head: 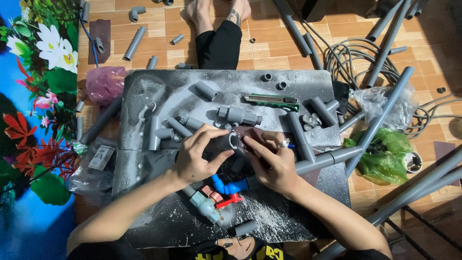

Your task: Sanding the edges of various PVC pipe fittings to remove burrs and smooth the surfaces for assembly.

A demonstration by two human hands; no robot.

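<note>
gripping a grey pipe fitting [225,141] w/ left hand [195,156] fingers closed round it, right hand [272,163] fingers touching its open end.

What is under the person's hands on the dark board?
Below the left hand and right hand lies a blue valve with a red handle; the hands cover the board beneath them.

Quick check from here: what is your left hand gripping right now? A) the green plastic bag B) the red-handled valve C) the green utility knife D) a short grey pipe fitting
D: the left hand wraps a short grey pipe fitting; the green utility knife lies untouched farther up the board.
</note>
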